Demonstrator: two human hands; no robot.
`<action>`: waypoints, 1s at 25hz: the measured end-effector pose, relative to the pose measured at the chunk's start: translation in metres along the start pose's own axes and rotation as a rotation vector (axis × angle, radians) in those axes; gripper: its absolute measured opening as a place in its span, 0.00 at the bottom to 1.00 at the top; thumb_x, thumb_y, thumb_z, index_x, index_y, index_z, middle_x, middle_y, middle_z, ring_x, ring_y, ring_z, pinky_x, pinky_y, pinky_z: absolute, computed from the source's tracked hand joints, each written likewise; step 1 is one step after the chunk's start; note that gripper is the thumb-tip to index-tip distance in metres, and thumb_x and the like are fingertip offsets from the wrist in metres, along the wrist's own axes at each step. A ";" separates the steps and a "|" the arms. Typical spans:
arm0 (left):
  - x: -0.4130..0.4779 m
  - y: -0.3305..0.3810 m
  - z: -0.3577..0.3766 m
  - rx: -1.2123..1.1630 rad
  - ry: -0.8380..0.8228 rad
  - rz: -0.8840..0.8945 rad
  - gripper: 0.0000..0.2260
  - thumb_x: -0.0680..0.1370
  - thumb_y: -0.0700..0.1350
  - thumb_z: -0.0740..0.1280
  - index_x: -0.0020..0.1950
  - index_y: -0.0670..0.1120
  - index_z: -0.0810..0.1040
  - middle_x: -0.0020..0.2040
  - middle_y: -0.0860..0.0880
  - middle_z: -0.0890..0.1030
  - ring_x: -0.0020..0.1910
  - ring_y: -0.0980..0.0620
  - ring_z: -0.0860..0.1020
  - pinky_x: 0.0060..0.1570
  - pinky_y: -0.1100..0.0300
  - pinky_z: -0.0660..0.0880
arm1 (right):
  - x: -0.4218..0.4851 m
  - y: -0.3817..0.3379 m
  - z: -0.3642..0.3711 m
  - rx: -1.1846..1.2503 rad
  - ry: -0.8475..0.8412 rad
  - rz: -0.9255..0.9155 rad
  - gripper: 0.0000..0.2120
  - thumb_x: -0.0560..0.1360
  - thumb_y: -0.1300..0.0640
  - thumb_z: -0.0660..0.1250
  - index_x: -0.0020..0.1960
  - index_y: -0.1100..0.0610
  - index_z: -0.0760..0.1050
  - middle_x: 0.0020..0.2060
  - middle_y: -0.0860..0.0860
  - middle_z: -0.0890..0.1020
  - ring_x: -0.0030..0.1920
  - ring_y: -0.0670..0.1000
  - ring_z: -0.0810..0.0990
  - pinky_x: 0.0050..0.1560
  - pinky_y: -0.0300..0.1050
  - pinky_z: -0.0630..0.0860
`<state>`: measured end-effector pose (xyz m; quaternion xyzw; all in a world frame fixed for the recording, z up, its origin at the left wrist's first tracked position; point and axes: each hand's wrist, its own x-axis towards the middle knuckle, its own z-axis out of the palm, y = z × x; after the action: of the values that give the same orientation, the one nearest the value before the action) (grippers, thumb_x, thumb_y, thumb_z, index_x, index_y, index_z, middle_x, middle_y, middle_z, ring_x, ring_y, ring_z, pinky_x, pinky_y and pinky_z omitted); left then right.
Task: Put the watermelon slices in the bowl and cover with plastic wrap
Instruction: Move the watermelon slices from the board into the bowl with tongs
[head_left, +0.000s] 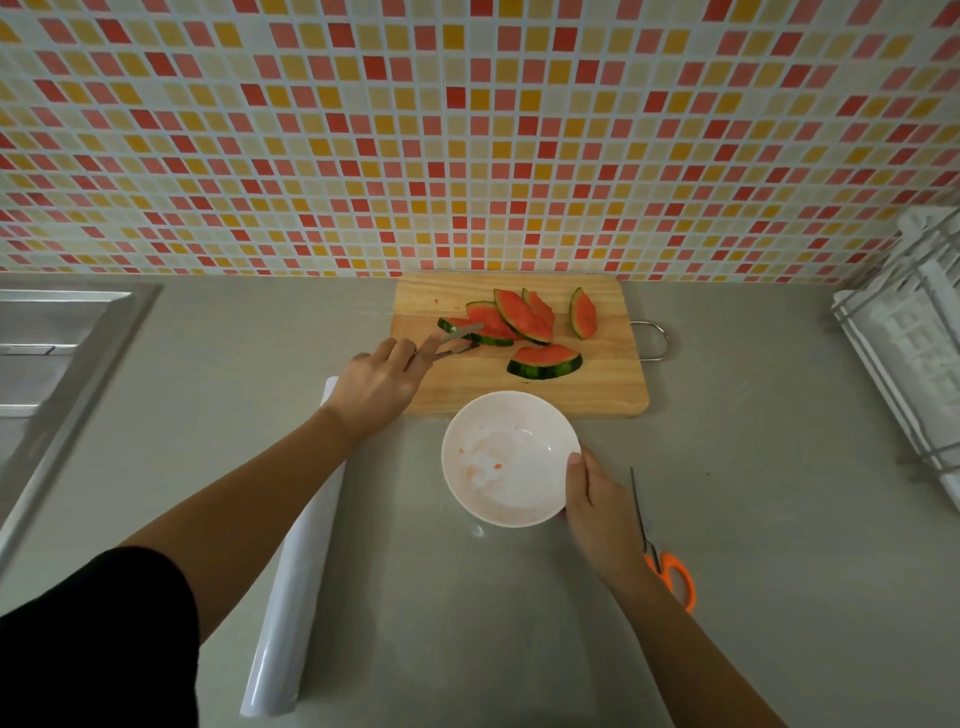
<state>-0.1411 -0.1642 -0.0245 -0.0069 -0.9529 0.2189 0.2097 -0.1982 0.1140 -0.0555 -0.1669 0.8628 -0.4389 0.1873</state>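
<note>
Several watermelon slices (524, 322) lie on a wooden cutting board (597, 384) near the tiled wall. My left hand (376, 387) grips metal tongs (454, 340) whose tips close around the leftmost slice. In front of the board sits a white bowl (509, 460), with only pink juice smears and bits inside. My right hand (597, 499) holds the bowl's right rim. A roll of plastic wrap (296, 566) lies on the counter under my left forearm.
Orange-handled scissors (665, 566) lie right of my right hand. A sink (47, 353) sits at the far left and a white dish rack (914, 353) at the far right. The grey counter runs to the tiled wall.
</note>
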 end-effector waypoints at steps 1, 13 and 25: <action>0.002 0.000 0.000 0.008 0.016 -0.022 0.20 0.67 0.39 0.77 0.58 0.40 0.81 0.33 0.45 0.78 0.26 0.49 0.75 0.18 0.62 0.69 | 0.000 0.000 0.000 0.005 -0.001 0.004 0.17 0.81 0.51 0.50 0.65 0.54 0.70 0.45 0.47 0.78 0.44 0.47 0.77 0.38 0.35 0.72; 0.042 -0.007 -0.016 -0.029 -0.044 -0.039 0.12 0.62 0.37 0.77 0.45 0.43 0.85 0.29 0.47 0.79 0.24 0.50 0.76 0.18 0.64 0.69 | 0.002 0.001 0.001 0.017 0.003 -0.004 0.18 0.81 0.51 0.50 0.64 0.54 0.72 0.45 0.46 0.78 0.43 0.45 0.77 0.40 0.38 0.77; 0.023 0.011 -0.074 -1.023 -0.786 -0.599 0.07 0.74 0.46 0.68 0.48 0.52 0.86 0.40 0.56 0.82 0.46 0.55 0.78 0.41 0.65 0.71 | 0.001 -0.002 -0.001 0.033 0.009 -0.001 0.18 0.81 0.49 0.49 0.57 0.56 0.75 0.39 0.50 0.80 0.41 0.51 0.78 0.37 0.42 0.69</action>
<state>-0.1328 -0.1210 0.0403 0.2370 -0.9023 -0.3367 -0.1277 -0.1994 0.1126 -0.0532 -0.1620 0.8563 -0.4537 0.1859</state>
